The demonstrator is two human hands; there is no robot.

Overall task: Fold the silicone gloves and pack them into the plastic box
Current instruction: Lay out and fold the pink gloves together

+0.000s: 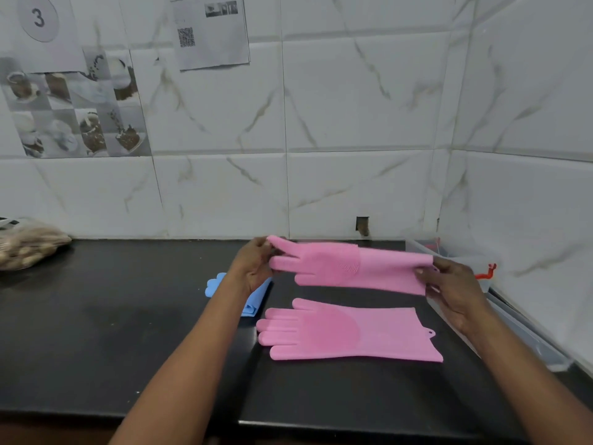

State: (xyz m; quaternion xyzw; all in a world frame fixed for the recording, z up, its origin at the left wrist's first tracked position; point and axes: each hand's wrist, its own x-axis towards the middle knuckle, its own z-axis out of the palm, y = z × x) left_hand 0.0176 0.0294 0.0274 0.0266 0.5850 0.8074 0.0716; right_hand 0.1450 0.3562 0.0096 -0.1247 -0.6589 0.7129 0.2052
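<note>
A pink silicone glove (349, 268) is stretched out flat above the black counter (96, 332), fingers to the left. My left hand (256, 263) pinches its fingertips and my right hand (449, 284) grips its cuff. A second pink glove (346, 332) lies flat on the counter just below, fingers pointing left. A blue glove (250, 300) lies on the counter under my left wrist, partly hidden. The clear plastic box (465, 261) stands at the right by the wall corner, behind my right hand.
A clear lid or tray (529, 342) lies along the right wall. Something red (487, 271) sits at the box. A bag of brown items (29, 245) rests at the far left. Tiled walls close the back and right.
</note>
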